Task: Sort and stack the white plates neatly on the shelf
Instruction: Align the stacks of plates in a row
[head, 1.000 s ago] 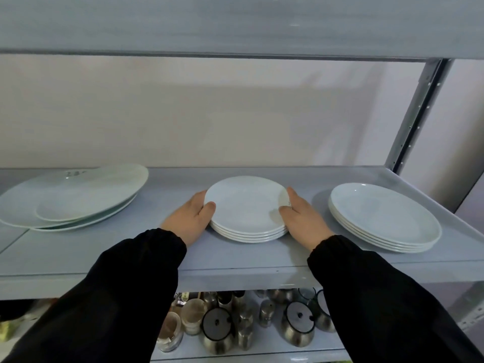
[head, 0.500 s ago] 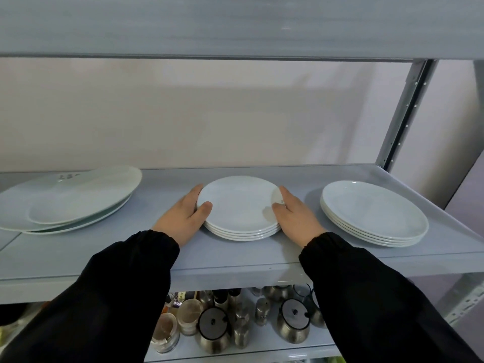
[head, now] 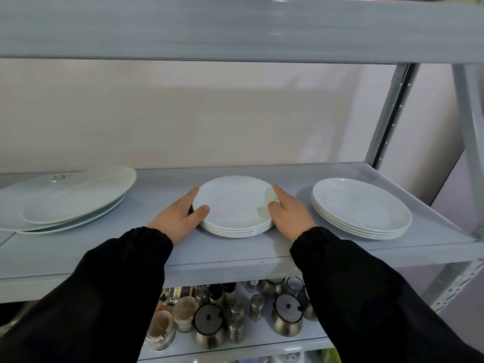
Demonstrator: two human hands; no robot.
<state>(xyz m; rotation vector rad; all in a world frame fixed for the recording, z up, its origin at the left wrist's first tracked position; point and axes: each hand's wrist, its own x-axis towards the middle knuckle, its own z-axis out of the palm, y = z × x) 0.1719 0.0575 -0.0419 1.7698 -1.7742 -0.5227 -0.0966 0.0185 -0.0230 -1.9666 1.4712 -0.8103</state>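
Note:
A stack of several small white plates (head: 235, 205) sits mid-shelf on the grey shelf (head: 235, 255). My left hand (head: 180, 218) clasps its left rim, thumb on the top plate. My right hand (head: 290, 213) clasps the right rim in the same way. To the right stands a neat stack of larger white plates (head: 361, 208). At the far left lie big pale oval plates (head: 68, 197), loosely overlapped and askew, one with a small mark near its back rim.
The upper shelf board (head: 235, 27) hangs low overhead. A perforated metal upright (head: 387, 113) stands at the back right corner. On the shelf below sit metal pots with dark lids (head: 209, 326) and jars (head: 162, 328).
Both hands have kept their hold on the small stack's sides. The stack and hands sit a little further back on the shelf, and the view has shifted slightly right.

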